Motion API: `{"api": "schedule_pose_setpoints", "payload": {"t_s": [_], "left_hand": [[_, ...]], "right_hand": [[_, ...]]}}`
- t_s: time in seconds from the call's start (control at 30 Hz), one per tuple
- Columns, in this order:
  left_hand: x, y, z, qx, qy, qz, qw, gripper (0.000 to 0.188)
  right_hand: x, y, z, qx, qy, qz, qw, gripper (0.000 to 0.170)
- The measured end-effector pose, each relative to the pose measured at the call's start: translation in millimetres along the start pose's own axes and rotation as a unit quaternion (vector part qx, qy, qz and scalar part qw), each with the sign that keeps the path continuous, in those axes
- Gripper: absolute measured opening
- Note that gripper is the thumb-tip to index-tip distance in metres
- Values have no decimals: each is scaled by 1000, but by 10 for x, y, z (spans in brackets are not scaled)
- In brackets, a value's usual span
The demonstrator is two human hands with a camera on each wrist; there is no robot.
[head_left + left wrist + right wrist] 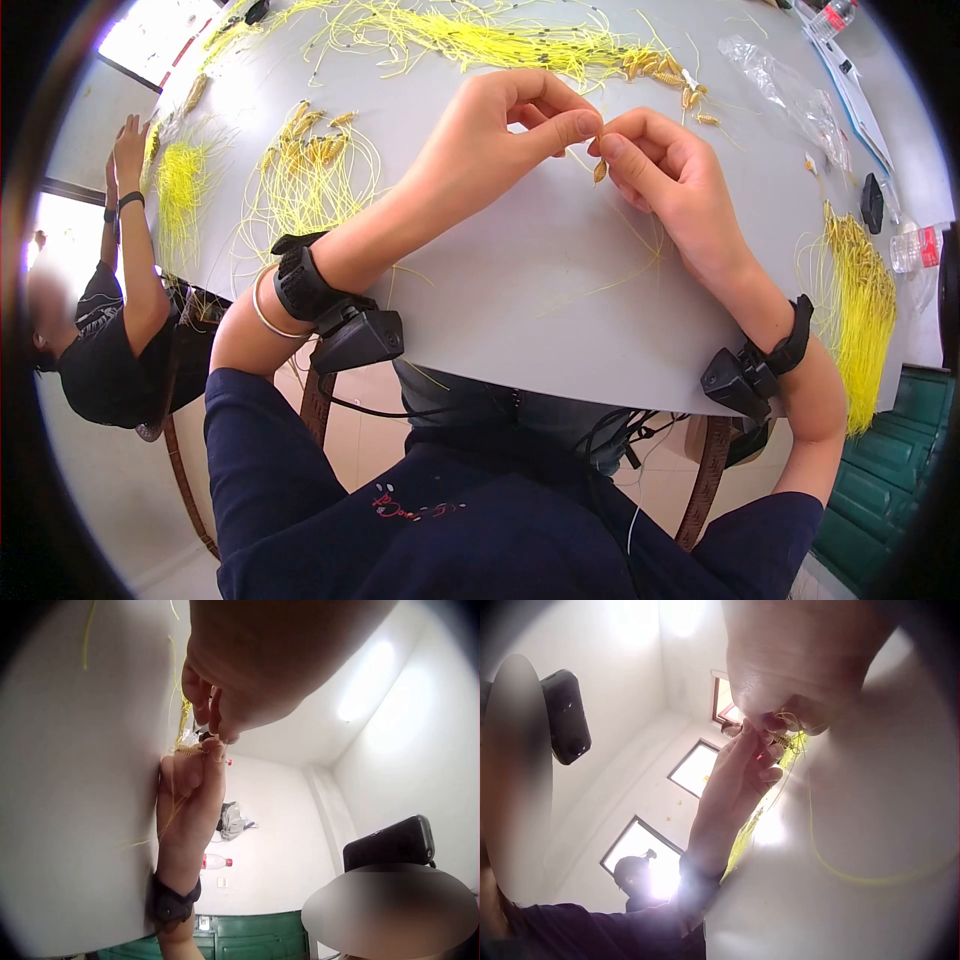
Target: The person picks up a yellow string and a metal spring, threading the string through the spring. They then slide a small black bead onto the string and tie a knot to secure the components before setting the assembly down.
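My left hand [505, 125] and right hand [675, 175] meet fingertip to fingertip above the grey table. Between them is a small gold wire coil [600, 172], spring-shaped and narrowing at its lower end, with thin yellow line [655, 250] trailing down from it. The right thumb and fingers pinch the coil, whose turns show in the left wrist view at the right fingertips. My left thumb and forefinger pinch at its upper end, where the yellow line seems to be; the exact spot is hidden by the fingers.
Bundles of yellow line with gold coils lie at the back [500, 40], left [310, 170] and right [860, 300] of the table [480, 320]. A clear plastic bag [780, 90], black clip [872, 205] and bottle [915, 247] are at right. Another person [115, 320] works at left.
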State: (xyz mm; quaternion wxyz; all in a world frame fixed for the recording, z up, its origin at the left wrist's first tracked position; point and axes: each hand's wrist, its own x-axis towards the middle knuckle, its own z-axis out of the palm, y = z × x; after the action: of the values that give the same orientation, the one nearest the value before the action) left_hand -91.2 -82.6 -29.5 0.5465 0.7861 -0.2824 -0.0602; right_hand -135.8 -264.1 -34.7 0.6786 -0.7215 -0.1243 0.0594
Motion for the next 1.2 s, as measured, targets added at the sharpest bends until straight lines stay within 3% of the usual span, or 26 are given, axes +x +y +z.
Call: {"api": "schedule_pose_setpoints", "payload": {"t_s": [0.27,0.33,0.57,0.63,0.67,0.73,0.83,0.87,0.93,0.97,1.03,1.2], "left_hand": [[0,6,-3,5,-23,-26,999,22],[5,-20,3,38,-86,-9,996,17],[-11,73,-10,-2,-56,58,997,14],[-17,94,-23,-121,-95,-35,987,15],[-16,95,-19,-122,-95,-35,987,15],[-9,92,-1,-250,-143,-89,954,19],[11,55,4,-347,-131,-136,919,24],[30,5,-14,-347,-132,-137,919,24],[63,-49,-60,-323,-248,-68,911,26],[41,-45,-59,-323,-249,-69,910,26],[-5,154,-52,-129,-255,-69,956,28],[10,141,-103,-105,-262,-83,956,25]], "right_hand": [[13,31,-22,0,37,-15,999,11],[14,35,-23,-10,46,-15,999,11],[21,65,-26,26,26,-15,999,14],[24,73,-30,32,24,-13,999,14],[28,86,-34,32,26,-18,999,15],[31,89,-31,32,29,-22,999,15],[26,65,-16,42,39,-36,998,16],[23,58,-18,37,35,-36,998,16],[16,41,-12,32,31,-35,998,16],[13,29,-1,18,47,-53,997,16],[10,21,-7,4,64,-71,995,15],[2,7,-22,-7,61,-99,993,14]]}}
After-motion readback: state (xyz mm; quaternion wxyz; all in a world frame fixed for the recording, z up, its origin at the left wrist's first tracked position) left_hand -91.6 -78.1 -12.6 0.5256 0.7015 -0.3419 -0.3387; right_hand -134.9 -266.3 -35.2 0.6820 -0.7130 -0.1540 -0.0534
